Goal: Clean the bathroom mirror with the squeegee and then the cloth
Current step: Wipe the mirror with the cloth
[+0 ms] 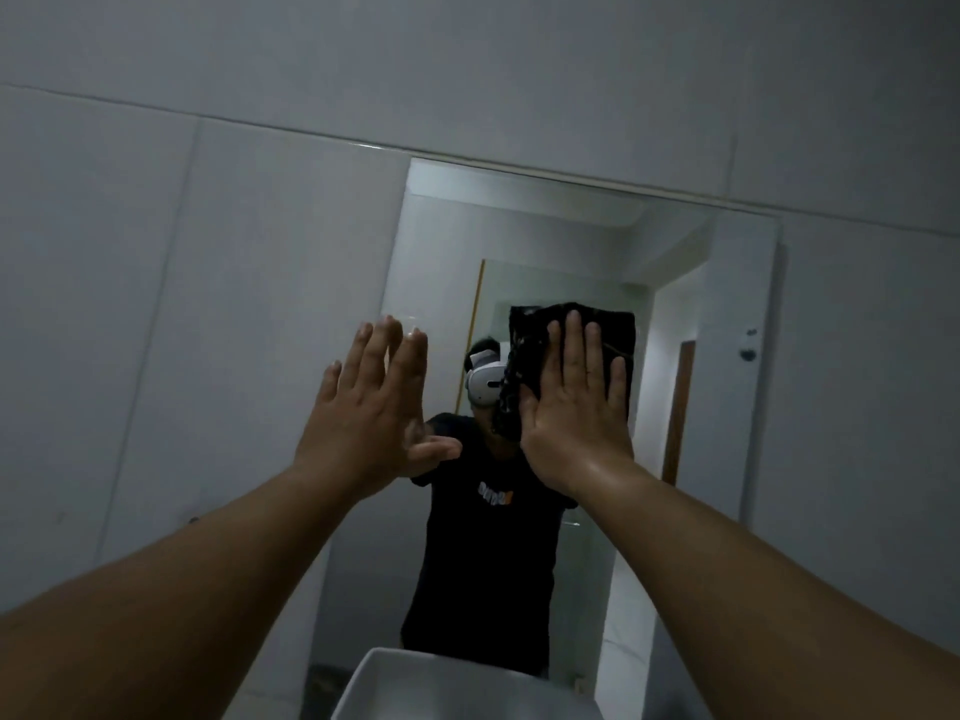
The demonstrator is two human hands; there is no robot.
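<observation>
Head view: the mirror (pixel 675 324) hangs on the tiled wall (pixel 156 304) above a white basin (pixel 415 688), and the dark cloth (pixel 613 330) is spread against the glass in its middle height, a little nearer the mirror's left edge than its right, well below the top edge. The right hand (pixel 576 402) lies flat on the cloth, fingers straight and close together, palm pressing it to the glass; it does not clutch the fabric but pins it, and the cloth shows above the fingertips and along both sides of the hand. The left hand (pixel 363 418) is wide open and holds nothing; its fingers reach up around the mirror's left edge, though whether they rest on the glass, on the tile or hover just off the surface cannot be told. No squeegee is in sight, so the work looks to be at its second step, the wiping with the cloth. The next move likely calls for steady flat pressure while the cloth slides across toward the right edge and up toward the top corners, which look untouched from here, with overlapping passes. The palm should stay behind the fabric so bare skin does not mark the glass. Dim light hides any streaks.
</observation>
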